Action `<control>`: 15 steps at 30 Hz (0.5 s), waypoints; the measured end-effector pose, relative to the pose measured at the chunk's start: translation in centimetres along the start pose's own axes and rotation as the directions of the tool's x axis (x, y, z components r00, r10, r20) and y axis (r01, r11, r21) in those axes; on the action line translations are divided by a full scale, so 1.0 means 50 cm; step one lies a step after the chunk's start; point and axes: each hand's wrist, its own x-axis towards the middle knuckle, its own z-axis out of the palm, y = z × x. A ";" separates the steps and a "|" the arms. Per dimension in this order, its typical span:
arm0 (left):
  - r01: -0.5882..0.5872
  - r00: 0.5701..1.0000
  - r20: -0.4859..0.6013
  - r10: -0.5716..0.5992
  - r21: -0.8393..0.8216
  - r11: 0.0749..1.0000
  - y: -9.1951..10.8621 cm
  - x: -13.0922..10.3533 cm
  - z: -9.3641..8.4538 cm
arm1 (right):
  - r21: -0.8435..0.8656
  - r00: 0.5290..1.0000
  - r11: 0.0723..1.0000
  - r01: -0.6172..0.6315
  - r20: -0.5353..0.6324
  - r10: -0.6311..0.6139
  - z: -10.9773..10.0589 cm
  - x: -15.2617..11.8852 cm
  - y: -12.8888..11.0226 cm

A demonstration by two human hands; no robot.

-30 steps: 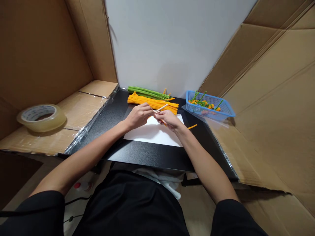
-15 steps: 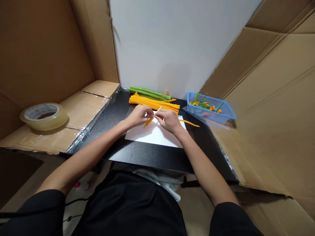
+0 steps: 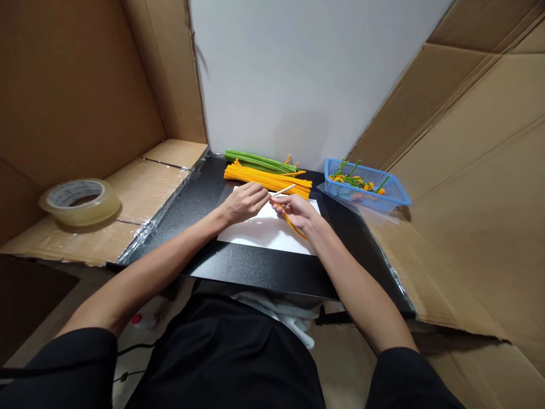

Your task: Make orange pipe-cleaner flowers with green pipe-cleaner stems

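Over a white sheet point(image 3: 255, 233) my two hands meet. My left hand point(image 3: 247, 203) is closed, back of the hand up, on the lower end of a thin pale stick point(image 3: 284, 191) that points up to the right. My right hand point(image 3: 297, 209) pinches an orange pipe cleaner point(image 3: 293, 227) close to the stick; its loose length hangs down and right across the palm. The fingertips hide where stick and pipe cleaner meet. Just behind lie a bundle of orange pipe cleaners point(image 3: 264, 179) and a bundle of green pipe cleaners point(image 3: 255, 161).
A blue basket point(image 3: 398, 196) at the back right holds orange and green pipe-cleaner pieces. On the cardboard ledge to the left lies a roll of clear tape point(image 3: 80, 201). Cardboard walls flank the black table point(image 3: 238, 266), with a white wall behind.
My left hand has rolled over, its back now up. The stick leans further right, and the pipe cleaner's loose end has swung from beyond my right hand to below it.
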 end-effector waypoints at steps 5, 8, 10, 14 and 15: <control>0.055 0.998 -0.014 -0.056 -0.060 0.997 -0.003 -0.002 -0.002 | 0.073 0.990 0.988 -0.136 0.037 0.134 0.013 -0.007 -0.006; 0.136 0.991 0.020 -0.135 -0.100 0.986 -0.002 -0.002 0.001 | 0.100 0.994 0.989 -0.106 0.004 0.106 0.019 -0.007 0.000; 0.247 0.969 0.063 -0.240 -0.157 0.956 0.001 -0.002 0.004 | 0.107 0.997 0.993 -0.048 -0.048 0.053 0.019 -0.004 0.008; 0.510 0.859 0.129 -0.496 -0.319 0.799 0.009 0.000 0.005 | 0.018 0.979 0.992 0.121 -0.168 -0.117 0.013 0.001 0.020; 0.535 0.842 0.150 -0.518 -0.349 0.769 0.011 0.000 0.005 | -0.019 0.971 0.988 0.156 -0.183 -0.156 0.011 0.001 0.021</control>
